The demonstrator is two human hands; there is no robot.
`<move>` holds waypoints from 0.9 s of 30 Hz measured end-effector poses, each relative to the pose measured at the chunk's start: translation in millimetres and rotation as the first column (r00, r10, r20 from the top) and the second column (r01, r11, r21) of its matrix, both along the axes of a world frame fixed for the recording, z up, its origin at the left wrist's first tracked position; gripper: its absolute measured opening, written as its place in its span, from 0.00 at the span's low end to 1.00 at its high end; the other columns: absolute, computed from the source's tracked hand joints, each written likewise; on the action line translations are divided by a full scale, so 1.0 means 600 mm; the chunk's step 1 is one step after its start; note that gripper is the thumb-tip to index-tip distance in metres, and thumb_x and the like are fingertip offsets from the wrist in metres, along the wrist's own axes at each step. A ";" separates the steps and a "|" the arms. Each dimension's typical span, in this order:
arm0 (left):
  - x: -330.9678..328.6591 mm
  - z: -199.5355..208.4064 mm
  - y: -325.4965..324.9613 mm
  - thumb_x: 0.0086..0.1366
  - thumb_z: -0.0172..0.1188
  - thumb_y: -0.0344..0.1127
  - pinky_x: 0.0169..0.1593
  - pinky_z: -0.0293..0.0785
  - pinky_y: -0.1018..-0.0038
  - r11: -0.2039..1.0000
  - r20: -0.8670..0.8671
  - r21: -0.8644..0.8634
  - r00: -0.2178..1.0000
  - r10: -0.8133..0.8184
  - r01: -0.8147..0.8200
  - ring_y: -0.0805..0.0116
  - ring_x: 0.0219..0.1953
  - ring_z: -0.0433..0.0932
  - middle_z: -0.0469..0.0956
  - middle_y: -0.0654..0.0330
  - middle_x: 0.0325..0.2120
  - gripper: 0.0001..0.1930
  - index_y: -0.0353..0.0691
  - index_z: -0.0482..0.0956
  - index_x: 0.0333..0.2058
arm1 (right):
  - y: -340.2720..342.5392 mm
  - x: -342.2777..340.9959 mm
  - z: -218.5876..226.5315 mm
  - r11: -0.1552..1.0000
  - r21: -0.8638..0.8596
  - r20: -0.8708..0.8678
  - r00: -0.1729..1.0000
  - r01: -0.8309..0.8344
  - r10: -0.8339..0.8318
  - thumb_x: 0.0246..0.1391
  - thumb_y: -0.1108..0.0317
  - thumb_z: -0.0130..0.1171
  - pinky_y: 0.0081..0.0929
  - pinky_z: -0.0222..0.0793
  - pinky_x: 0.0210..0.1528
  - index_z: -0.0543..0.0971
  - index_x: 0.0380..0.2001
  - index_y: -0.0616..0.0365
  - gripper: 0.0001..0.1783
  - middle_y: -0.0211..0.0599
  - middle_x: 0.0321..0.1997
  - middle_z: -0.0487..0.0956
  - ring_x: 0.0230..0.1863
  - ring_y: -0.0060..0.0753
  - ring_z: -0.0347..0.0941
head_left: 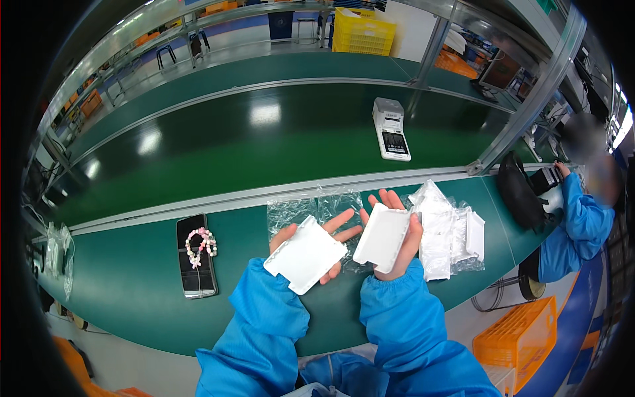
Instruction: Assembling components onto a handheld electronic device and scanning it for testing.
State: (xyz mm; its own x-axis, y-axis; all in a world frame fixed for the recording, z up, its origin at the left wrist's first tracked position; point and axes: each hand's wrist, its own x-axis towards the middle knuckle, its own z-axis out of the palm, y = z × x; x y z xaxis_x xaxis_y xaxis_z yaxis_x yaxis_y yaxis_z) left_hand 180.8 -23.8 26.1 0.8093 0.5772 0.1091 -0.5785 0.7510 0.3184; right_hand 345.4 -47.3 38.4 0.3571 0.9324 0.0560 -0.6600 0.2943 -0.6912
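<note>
Head view. Fingers spread, the left hand [336, 225] carries a notched white cover [305, 254] unclamped — a tilt could drop it; the right hand [405, 254] grips a rimmed white cover [381, 237] between thumb and fingers. Counted: two covers, between the worktop's [135, 261] near and far edges; one handheld terminal [391, 129] beyond the far edge; bagged parts [434, 231] — overlapping, uncountable.

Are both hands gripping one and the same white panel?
No, the left hand holds a white panel and the right hand holds a separate, narrower white piece.

A beaded bracelet [210, 244] rests on a dark phone [198, 283], centre left; yellow crate [364, 41], upper centre; orange crate [519, 334], lower right.
</note>
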 end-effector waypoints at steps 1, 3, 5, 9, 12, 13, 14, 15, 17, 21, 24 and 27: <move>0.000 -0.011 0.003 0.43 0.59 0.64 0.17 0.70 0.71 1.000 -0.014 0.000 1.000 0.003 -0.003 0.57 0.18 0.74 0.44 0.35 0.62 0.58 0.38 0.39 0.64 | 0.002 0.003 0.003 0.999 -0.026 -0.076 0.997 -0.023 0.021 0.56 0.46 0.36 0.48 0.57 0.61 0.59 0.59 0.66 0.37 0.47 0.61 0.60 0.62 0.49 0.56; -0.006 -0.012 0.006 0.45 0.57 0.65 0.16 0.70 0.71 0.997 0.009 -0.021 0.998 -0.069 0.070 0.58 0.18 0.73 0.44 0.33 0.61 0.57 0.36 0.40 0.64 | 0.006 0.014 -0.005 1.000 0.014 -0.129 0.991 -0.025 0.027 0.54 0.46 0.36 0.48 0.56 0.62 0.59 0.59 0.66 0.38 0.47 0.61 0.60 0.62 0.49 0.56; -0.012 -0.021 0.007 0.50 0.51 0.67 0.15 0.69 0.74 0.984 0.037 0.023 0.983 -0.178 0.177 0.61 0.18 0.72 0.46 0.30 0.60 0.52 0.32 0.46 0.62 | 0.010 0.022 -0.014 0.999 0.053 -0.225 0.974 -0.004 0.016 0.51 0.46 0.36 0.49 0.54 0.63 0.60 0.58 0.66 0.39 0.48 0.61 0.61 0.63 0.50 0.56; 0.003 -0.014 -0.003 0.51 0.51 0.65 0.14 0.68 0.76 0.967 0.121 0.067 0.960 -0.253 0.246 0.62 0.18 0.71 0.60 0.30 0.52 0.50 0.24 0.52 0.58 | 0.007 0.028 -0.007 0.987 0.158 -0.203 0.979 0.008 0.025 0.51 0.47 0.36 0.48 0.53 0.63 0.61 0.58 0.66 0.38 0.48 0.61 0.61 0.63 0.50 0.55; 0.007 -0.035 0.008 0.50 0.51 0.69 0.15 0.66 0.78 0.948 0.115 0.106 0.943 -0.313 0.301 0.65 0.19 0.70 0.72 0.39 0.31 0.52 0.24 0.55 0.57 | 0.010 0.023 -0.012 0.986 0.159 -0.166 0.984 -0.039 0.065 0.50 0.47 0.37 0.48 0.52 0.64 0.60 0.59 0.66 0.39 0.48 0.61 0.60 0.63 0.50 0.55; 0.008 -0.036 0.009 0.50 0.51 0.69 0.15 0.66 0.78 0.948 0.119 0.105 0.942 -0.313 0.302 0.65 0.19 0.70 0.72 0.39 0.31 0.52 0.24 0.55 0.57 | 0.010 0.022 -0.014 0.989 0.129 -0.127 0.988 -0.077 0.093 0.50 0.46 0.37 0.48 0.52 0.64 0.58 0.60 0.66 0.40 0.48 0.62 0.59 0.63 0.49 0.55; 0.008 -0.032 0.010 0.50 0.50 0.70 0.17 0.66 0.77 0.956 0.053 0.118 0.959 -0.278 0.270 0.65 0.19 0.69 0.71 0.45 0.24 0.53 0.22 0.55 0.57 | 0.010 0.021 -0.014 0.989 0.098 -0.087 0.989 -0.114 0.122 0.50 0.45 0.37 0.48 0.52 0.64 0.57 0.61 0.65 0.41 0.48 0.63 0.58 0.63 0.49 0.55; 0.005 -0.028 0.008 0.50 0.48 0.71 0.18 0.66 0.76 0.963 -0.018 0.133 0.972 -0.235 0.235 0.64 0.18 0.69 0.69 0.50 0.17 0.54 0.21 0.55 0.57 | 0.008 0.016 -0.012 0.988 0.099 -0.088 0.988 -0.118 0.127 0.50 0.45 0.37 0.48 0.52 0.64 0.57 0.61 0.65 0.41 0.48 0.63 0.58 0.63 0.49 0.55; 0.003 -0.032 0.008 0.50 0.46 0.72 0.20 0.66 0.74 0.970 -0.028 0.148 0.982 -0.189 0.191 0.63 0.18 0.69 0.70 0.49 0.18 0.54 0.19 0.56 0.56 | 0.005 0.006 -0.005 0.964 0.067 -0.021 0.966 -0.256 0.258 0.49 0.43 0.39 0.47 0.54 0.63 0.53 0.63 0.62 0.43 0.48 0.64 0.56 0.63 0.48 0.55; 0.001 -0.028 0.006 0.49 0.44 0.74 0.23 0.65 0.71 0.973 -0.083 0.209 0.993 -0.085 0.100 0.59 0.19 0.70 0.71 0.47 0.20 0.56 0.18 0.58 0.55 | 0.000 0.001 -0.012 0.912 0.047 -0.051 0.911 -0.407 0.409 0.49 0.40 0.40 0.48 0.60 0.58 0.52 0.64 0.58 0.44 0.48 0.64 0.57 0.59 0.51 0.61; 0.002 -0.023 0.004 0.48 0.46 0.73 0.23 0.66 0.70 0.985 -0.092 0.159 0.995 -0.047 0.061 0.58 0.20 0.70 0.72 0.46 0.21 0.55 0.18 0.60 0.55 | -0.006 -0.009 -0.015 0.929 -0.031 0.119 0.921 -0.369 0.370 0.51 0.40 0.38 0.46 0.62 0.57 0.54 0.62 0.59 0.42 0.48 0.63 0.60 0.54 0.51 0.66; 0.006 -0.033 0.006 0.48 0.47 0.71 0.24 0.68 0.70 0.988 -0.058 0.150 0.998 -0.016 0.025 0.57 0.22 0.71 0.73 0.43 0.27 0.55 0.20 0.57 0.57 | 0.001 -0.009 -0.019 0.904 -0.036 0.079 0.900 -0.426 0.428 0.53 0.39 0.38 0.46 0.64 0.56 0.57 0.60 0.59 0.40 0.49 0.62 0.62 0.52 0.47 0.69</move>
